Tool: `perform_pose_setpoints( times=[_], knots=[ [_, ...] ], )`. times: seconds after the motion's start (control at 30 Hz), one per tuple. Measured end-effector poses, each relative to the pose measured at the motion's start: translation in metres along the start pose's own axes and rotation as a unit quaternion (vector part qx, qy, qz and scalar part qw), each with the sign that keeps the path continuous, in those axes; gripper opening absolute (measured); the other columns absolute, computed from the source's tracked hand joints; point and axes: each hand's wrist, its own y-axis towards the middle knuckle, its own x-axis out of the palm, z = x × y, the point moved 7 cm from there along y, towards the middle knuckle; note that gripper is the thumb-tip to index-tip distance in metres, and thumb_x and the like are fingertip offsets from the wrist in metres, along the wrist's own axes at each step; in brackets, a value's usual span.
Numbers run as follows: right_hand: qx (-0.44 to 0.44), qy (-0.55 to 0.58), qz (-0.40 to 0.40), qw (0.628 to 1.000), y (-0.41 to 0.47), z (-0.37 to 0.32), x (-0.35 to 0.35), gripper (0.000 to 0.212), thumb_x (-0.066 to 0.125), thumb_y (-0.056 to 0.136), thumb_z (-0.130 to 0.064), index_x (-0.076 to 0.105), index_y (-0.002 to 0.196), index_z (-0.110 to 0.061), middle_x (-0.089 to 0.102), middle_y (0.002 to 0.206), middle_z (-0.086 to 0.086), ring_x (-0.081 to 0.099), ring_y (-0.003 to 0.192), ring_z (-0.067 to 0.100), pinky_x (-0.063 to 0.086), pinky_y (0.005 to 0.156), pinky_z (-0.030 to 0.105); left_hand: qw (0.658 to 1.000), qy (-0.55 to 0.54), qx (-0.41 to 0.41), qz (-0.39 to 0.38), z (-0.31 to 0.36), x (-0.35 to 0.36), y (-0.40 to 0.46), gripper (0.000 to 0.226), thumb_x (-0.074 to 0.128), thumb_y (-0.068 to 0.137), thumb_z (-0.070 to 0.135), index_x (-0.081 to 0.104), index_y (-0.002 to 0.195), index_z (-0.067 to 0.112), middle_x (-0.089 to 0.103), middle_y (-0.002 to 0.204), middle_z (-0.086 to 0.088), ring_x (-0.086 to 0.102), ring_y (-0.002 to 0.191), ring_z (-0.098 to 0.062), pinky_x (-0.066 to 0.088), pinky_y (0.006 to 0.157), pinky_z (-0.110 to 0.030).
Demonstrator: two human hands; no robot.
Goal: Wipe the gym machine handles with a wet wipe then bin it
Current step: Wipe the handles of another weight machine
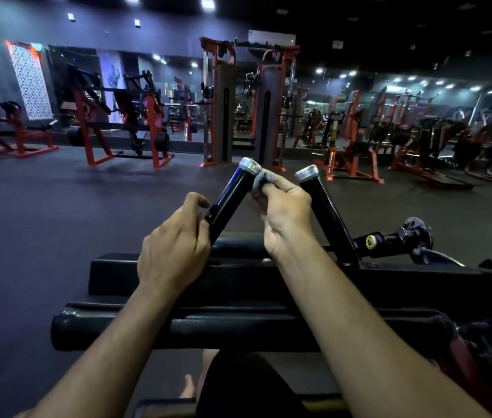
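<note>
Grey and crumpled, the wet wipe (259, 188) sits bunched in my right hand (284, 215), pinched between thumb and fingertips against the upper part of the left handle (232, 194), just below its chrome cap. I judge it light, limp and damp, so it will fold and slip unless I keep it wadded and wrap it round the bar. The handle looks rigid, smooth black and probably slick. My left hand (175, 248) curls its fingers round the lower end of that same handle, steadying it. The right handle (326, 212) stands just to the right, untouched. Beyond both, the machine's black padded frame (389, 282) runs across near me; red-framed machines (124, 128) stand far off.
</note>
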Motion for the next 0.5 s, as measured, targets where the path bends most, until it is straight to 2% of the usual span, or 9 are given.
perform_pose_setpoints(
  times=[0.13,0.23,0.3,0.4,0.5],
  knots=[
    [0.028,-0.043,-0.025,0.998,0.006,0.015,0.015,0.041,0.040,0.097,0.011,0.069,0.083,-0.015,0.067,0.074,0.002,0.060,0.067,0.014,0.049,0.058,0.024,1.000,0.007,-0.001,0.003,0.000,-0.001,0.000,0.010,0.043,0.103,0.027,0.046,0.111,0.031,0.067,0.105,0.006,0.046,0.075,-0.018,0.032,0.069,-0.035],
    [0.028,-0.100,-0.072,0.992,-0.001,0.020,0.002,0.034,0.049,0.097,0.008,0.068,0.081,-0.015,0.069,0.077,0.002,0.064,0.072,0.013,0.055,0.062,0.021,1.000,0.002,-0.004,-0.002,0.000,0.000,0.001,0.009,0.044,0.102,0.028,0.046,0.110,0.032,0.068,0.105,0.005,0.047,0.075,-0.020,0.032,0.070,-0.035],
    [0.004,-0.102,-0.080,0.992,0.001,0.012,-0.007,0.031,0.052,0.095,0.010,0.067,0.079,-0.012,0.067,0.075,0.003,0.063,0.068,0.011,0.052,0.058,0.020,1.000,0.005,-0.011,-0.003,0.001,0.000,0.000,0.008,0.045,0.101,0.029,0.046,0.108,0.033,0.068,0.105,0.004,0.054,0.077,-0.027,0.031,0.070,-0.035],
    [-0.011,-0.056,-0.066,0.996,0.013,0.003,-0.002,0.031,0.050,0.094,0.012,0.070,0.082,-0.008,0.068,0.064,0.001,0.060,0.057,0.011,0.052,0.056,0.023,1.000,0.016,-0.009,0.002,0.002,-0.001,-0.001,0.008,0.045,0.101,0.031,0.045,0.109,0.033,0.069,0.106,0.004,0.062,0.088,-0.036,0.031,0.070,-0.036],
    [-0.008,-0.065,-0.088,0.994,0.016,0.010,0.014,0.036,0.042,0.094,0.015,0.071,0.089,-0.006,0.069,0.073,0.004,0.055,0.059,0.012,0.045,0.056,0.025,1.000,0.011,-0.003,0.005,0.003,-0.003,-0.001,0.009,0.044,0.101,0.030,0.044,0.109,0.033,0.068,0.106,0.006,0.061,0.083,-0.032,0.031,0.069,-0.035]
  ],
)
